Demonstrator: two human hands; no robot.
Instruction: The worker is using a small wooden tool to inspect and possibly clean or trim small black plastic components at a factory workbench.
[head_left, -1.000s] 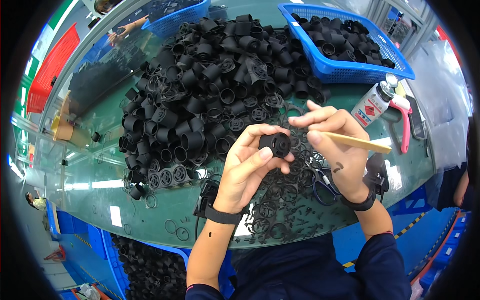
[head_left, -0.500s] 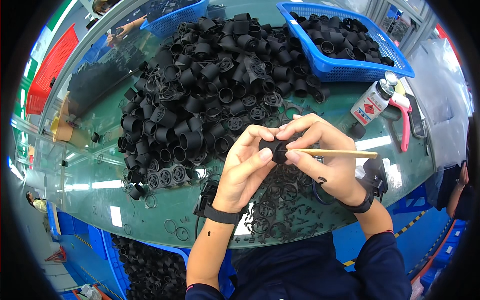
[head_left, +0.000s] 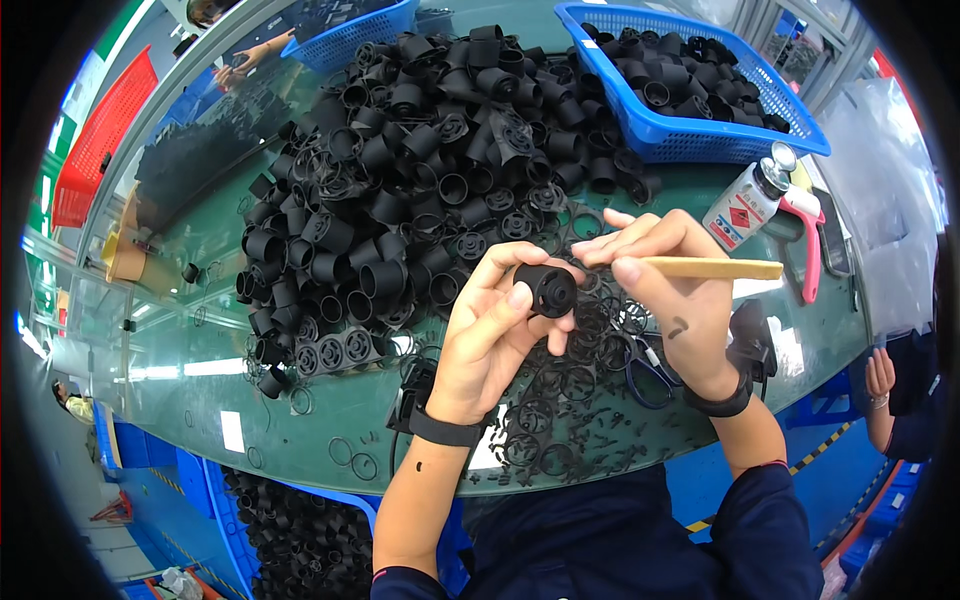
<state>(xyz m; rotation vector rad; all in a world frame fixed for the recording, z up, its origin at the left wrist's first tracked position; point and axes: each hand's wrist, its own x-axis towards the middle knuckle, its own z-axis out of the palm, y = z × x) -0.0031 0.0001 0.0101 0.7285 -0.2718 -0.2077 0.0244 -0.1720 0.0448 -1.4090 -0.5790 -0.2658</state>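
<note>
The left hand (head_left: 492, 335) pinches a short black plastic cylinder (head_left: 549, 290) between thumb and curled fingers, holding it above the table edge with its open round end facing the camera. The right hand (head_left: 668, 290) is closed around a thin, pale wooden stick (head_left: 712, 268), whose far end juts out to the right while its near end meets the cylinder under the fingertips; the exact contact point is hidden. Directly below both hands lies a scatter of flat black rings and trimmings (head_left: 560, 420) on the green glass-topped table (head_left: 200, 350), with dark-handled scissors (head_left: 640, 365) among them. Behind the hands rises a large heap of matte black tubular parts (head_left: 420, 150). A blue mesh basket (head_left: 700, 135) holds more of them at upper right, beside a small white bottle (head_left: 748, 205) and pink-handled pliers (head_left: 808, 240).
</note>
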